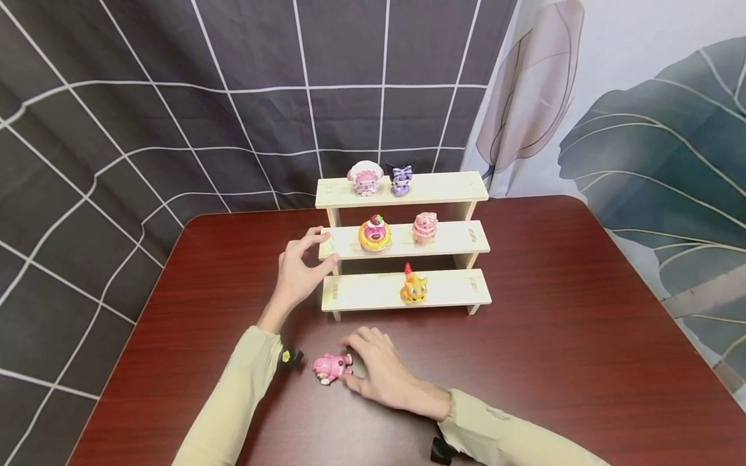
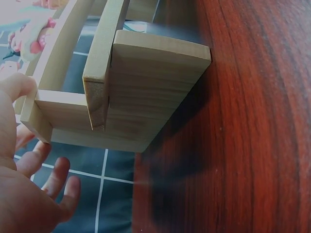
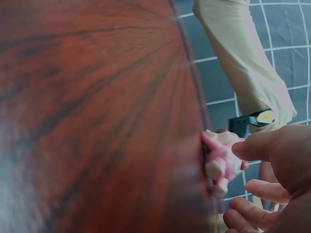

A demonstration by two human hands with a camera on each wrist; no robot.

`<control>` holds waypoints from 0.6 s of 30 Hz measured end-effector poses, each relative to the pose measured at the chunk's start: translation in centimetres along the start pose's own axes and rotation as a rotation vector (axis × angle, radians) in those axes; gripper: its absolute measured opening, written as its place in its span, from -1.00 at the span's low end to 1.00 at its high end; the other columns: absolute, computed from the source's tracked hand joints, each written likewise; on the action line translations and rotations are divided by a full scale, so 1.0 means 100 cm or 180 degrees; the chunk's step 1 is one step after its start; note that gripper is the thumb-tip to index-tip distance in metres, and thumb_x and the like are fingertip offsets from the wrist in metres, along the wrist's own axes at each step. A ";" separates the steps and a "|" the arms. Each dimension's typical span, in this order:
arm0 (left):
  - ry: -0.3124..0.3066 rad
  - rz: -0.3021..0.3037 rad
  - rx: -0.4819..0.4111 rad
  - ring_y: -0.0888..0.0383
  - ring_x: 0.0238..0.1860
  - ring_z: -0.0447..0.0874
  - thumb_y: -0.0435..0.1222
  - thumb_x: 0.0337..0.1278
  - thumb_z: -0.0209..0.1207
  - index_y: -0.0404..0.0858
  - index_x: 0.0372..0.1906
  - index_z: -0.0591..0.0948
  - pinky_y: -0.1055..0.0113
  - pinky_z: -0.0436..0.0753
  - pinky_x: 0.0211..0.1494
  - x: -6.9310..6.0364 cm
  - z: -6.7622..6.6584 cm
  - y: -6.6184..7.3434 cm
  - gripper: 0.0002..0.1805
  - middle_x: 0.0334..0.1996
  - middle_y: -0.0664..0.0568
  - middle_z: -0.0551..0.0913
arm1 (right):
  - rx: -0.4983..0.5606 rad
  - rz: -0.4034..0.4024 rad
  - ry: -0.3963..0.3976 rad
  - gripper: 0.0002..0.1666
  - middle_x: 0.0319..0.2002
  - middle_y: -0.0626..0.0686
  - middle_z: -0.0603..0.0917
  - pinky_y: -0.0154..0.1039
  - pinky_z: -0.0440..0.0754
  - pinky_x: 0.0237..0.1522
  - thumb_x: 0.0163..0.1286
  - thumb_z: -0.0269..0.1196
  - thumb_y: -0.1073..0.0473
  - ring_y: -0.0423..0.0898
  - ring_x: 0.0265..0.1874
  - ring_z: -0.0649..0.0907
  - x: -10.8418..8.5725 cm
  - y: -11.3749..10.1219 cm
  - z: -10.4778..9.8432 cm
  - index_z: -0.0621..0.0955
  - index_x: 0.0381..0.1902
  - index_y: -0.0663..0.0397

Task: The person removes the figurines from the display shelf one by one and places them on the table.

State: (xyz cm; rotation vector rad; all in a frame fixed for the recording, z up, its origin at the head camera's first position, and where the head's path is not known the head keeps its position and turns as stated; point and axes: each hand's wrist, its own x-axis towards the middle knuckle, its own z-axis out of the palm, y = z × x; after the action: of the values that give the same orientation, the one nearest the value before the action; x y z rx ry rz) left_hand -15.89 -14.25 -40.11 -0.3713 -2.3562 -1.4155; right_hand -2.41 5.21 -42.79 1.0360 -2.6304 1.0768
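Note:
In the head view, a three-tier wooden shelf (image 1: 373, 294) stands on the table. My left hand (image 1: 298, 275) holds the left end of its middle tier between thumb and fingers; the left wrist view shows the hand (image 2: 29, 184) at the board's end (image 2: 36, 121). A pink figure (image 1: 331, 367) lies on the table in front of the shelf. Around its feet end, my right hand (image 1: 387, 375) has thumb and fingers spread. From the right wrist, the thumb of this hand (image 3: 277, 179) overlaps the figure (image 3: 223, 162); contact I cannot tell.
On the top tier stand a white-and-pink figure (image 1: 366, 179) and a purple one (image 1: 401, 180). The middle tier bears a figure in a yellow ring (image 1: 375, 234) and a pink pig-like figure (image 1: 425, 228). An orange figure (image 1: 414, 288) sits on the bottom tier. A grid-patterned curtain (image 1: 245, 129) hangs behind.

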 end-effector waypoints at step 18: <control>-0.0009 0.0004 -0.0037 -0.24 0.05 0.50 -0.27 0.01 0.46 -0.21 0.12 0.71 -0.18 0.45 0.05 0.000 -0.001 0.002 -0.52 0.23 -0.04 0.60 | 0.0981 -0.0255 0.0119 -0.60 -0.28 0.10 0.71 -0.29 0.66 -0.39 0.16 0.39 0.46 -0.20 -0.35 0.67 0.013 -0.004 -0.084 0.60 -0.01 0.29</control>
State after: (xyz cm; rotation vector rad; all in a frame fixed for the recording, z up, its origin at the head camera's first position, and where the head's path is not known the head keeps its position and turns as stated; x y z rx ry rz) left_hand -15.81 -14.23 -39.94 -0.3781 -2.3503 -1.4296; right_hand -4.28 9.81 -35.90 1.1503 -2.4205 1.4995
